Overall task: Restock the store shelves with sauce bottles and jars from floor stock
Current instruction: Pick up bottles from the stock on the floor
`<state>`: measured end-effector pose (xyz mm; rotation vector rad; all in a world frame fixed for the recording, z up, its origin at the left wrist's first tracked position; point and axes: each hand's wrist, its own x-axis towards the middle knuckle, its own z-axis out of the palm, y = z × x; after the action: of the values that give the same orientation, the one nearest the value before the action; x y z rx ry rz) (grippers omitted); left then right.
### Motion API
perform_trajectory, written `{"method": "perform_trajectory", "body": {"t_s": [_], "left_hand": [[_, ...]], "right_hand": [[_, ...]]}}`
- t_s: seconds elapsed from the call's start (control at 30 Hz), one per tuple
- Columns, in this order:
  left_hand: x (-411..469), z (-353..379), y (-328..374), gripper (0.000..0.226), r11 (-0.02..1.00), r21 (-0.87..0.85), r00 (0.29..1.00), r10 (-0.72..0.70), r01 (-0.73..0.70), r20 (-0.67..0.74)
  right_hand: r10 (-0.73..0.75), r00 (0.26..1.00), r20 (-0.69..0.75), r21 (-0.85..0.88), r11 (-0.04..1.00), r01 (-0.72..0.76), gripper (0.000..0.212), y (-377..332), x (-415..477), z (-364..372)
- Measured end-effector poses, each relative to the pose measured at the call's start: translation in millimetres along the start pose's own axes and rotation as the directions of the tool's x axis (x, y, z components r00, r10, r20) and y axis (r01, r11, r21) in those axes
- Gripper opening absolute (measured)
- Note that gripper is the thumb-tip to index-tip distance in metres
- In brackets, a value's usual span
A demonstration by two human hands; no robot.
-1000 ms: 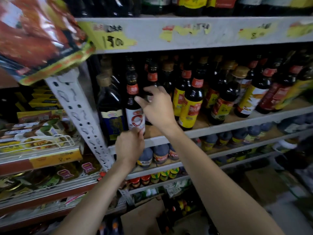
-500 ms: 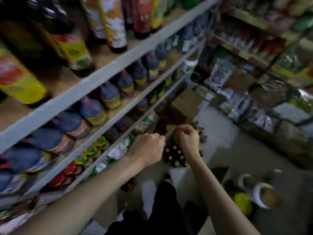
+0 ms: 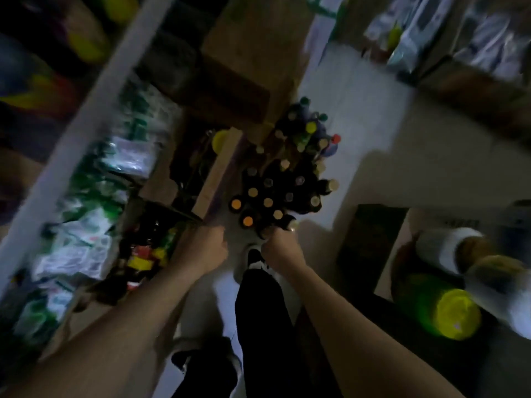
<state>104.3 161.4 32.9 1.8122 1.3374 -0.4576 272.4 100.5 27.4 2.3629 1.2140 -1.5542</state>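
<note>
The right hand (image 3: 280, 244) meets the near edge of the floor bottles (image 3: 275, 191); blur hides its fingers. The left hand (image 3: 205, 248), just left of it, looks curled and empty.

A cluster of bottles (image 3: 280, 182) stands on the floor (image 3: 388, 145), ahead of the person's shoe (image 3: 253, 261). An open carton (image 3: 221, 168) sits just left of the cluster, and a cardboard box (image 3: 247, 53) lies behind both. A shelf rail (image 3: 86, 124) runs diagonally along the left, with packets (image 3: 94, 196) under it. The right hand (image 3: 283, 245) is at the cluster's near edge, the left hand (image 3: 201, 251) beside it. Well to the right lies a jar (image 3: 436, 308).
</note>
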Motion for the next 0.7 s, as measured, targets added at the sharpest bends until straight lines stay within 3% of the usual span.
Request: {"method": "perform_trajectory", "body": {"t_s": [0.07, 0.17, 0.3, 0.4, 0.53, 0.6, 0.7], "left_hand": [[60, 47, -21, 0.03, 0.997, -0.064, 0.998, -0.033, 0.037, 0.058], [132, 107, -51, 0.071, 0.991, -0.087, 0.99, -0.091, 0.101, 0.112], [182, 154, -87, 0.093, 0.999, 0.0, 0.999, -0.048, 0.048, 0.022], [206, 173, -104, 0.092, 0.999, -0.038, 0.996, -0.026, 0.023, -0.081], [230, 179, -100, 0.086, 1.0, -0.013, 0.989, -0.028, 0.027, -0.144], [242, 176, -95, 0.068, 0.998, 0.056, 0.983, 0.021, -0.011, -0.181], [257, 168, -93, 0.042, 0.979, 0.193, 0.99, 0.084, -0.061, -0.11]], "right_hand": [[-0.027, 0.999, 0.038, -0.108, 0.994, 0.031, 0.004, 16, 57, 34], [-0.118, 0.991, 0.06, -0.334, 0.933, 0.131, 0.045, 37, 130, 81], [-0.175, 0.98, 0.091, -0.542, 0.817, 0.197, 0.063, 54, 196, 123], [-0.224, 0.965, 0.136, -0.634, 0.729, 0.258, 0.056, 61, 230, 145], [-0.301, 0.949, 0.091, -0.716, 0.643, 0.272, 0.045, 56, 251, 155], [-0.347, 0.935, 0.066, -0.738, 0.614, 0.28, 0.042, 56, 256, 156], [-0.383, 0.922, 0.062, -0.717, 0.625, 0.308, 0.033, 58, 261, 153]]}}
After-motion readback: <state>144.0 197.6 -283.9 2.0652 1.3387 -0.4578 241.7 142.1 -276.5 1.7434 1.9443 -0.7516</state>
